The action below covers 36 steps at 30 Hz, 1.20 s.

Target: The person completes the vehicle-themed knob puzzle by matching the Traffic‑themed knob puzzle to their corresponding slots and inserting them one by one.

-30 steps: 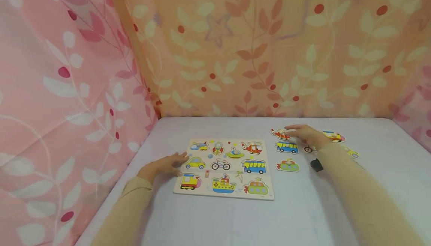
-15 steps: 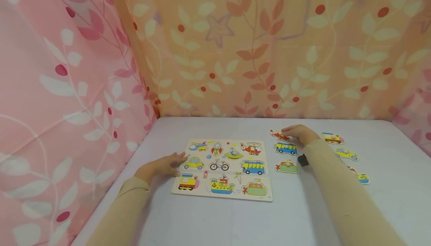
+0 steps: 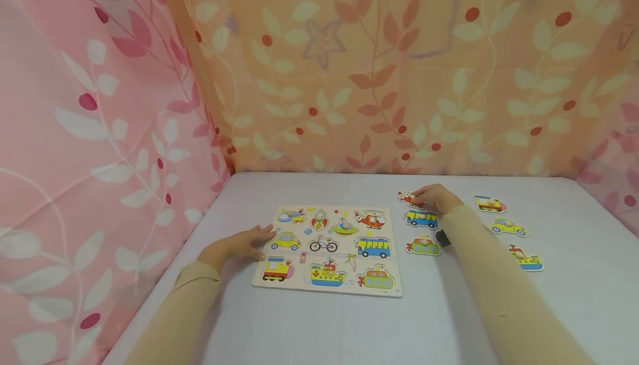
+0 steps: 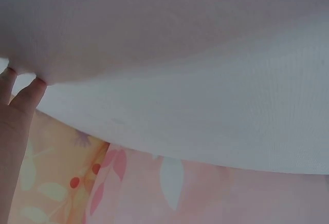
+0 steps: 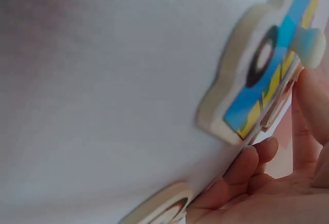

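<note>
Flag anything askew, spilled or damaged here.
Nothing stands out. The puzzle board lies flat, the bus piece and submarine piece lie picture side up, and no spill or damage shows; the right sleeve hides part of the table.

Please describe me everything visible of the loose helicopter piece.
The helicopter piece is a flat, wooden-looking cutout printed red, with a pale border. It is beyond the blue bus piece, right of the puzzle board. The right hand seems to pinch it, covering its right part; whether it is lifted is unclear.
</note>
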Motion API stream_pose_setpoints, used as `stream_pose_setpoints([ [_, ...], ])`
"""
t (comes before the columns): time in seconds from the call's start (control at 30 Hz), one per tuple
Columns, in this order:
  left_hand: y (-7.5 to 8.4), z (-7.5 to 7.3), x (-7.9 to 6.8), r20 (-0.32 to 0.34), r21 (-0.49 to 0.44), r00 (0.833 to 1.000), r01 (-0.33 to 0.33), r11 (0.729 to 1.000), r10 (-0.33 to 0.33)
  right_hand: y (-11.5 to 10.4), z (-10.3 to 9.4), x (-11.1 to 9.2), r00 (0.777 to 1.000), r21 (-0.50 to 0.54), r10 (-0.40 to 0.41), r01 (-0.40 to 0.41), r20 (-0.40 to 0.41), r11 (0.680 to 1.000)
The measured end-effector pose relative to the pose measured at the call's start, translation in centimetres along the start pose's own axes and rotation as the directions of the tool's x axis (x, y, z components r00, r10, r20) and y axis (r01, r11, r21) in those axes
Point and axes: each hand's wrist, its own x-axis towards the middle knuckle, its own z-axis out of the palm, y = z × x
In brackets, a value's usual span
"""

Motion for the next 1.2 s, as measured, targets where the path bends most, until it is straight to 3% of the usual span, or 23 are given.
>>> stream_pose_setpoints([
  [0.17,0.1,-0.1,-0.1,0.002,-0.007,1.0,0.014,1.0,-0.014,-0.3,0.2,0.0,1.0,0.009,0.011,-0.011,-0.026,1.0],
  [0.4,-0.1,0.0,-0.3,0.006,0.015,1.0,-0.023,1.0,0.023,-0.1,0.5,0.6,0.999,0.048,0.036,-0.035,-0.021,0.998],
  [0.9,0.0,-0.1,-0.1,-0.005,0.024,0.999,-0.031,0.999,0.031,-0.5,0.4,0.2,0.996,0.008,0.043,-0.043,-0.073,0.999],
  [1.2,0.0,-0.2,-0.4,0.006,0.031,0.999,-0.041,0.999,0.041,0.1,0.0,-1.1,0.999,-0.011,-0.048,0.048,-0.025,0.999],
])
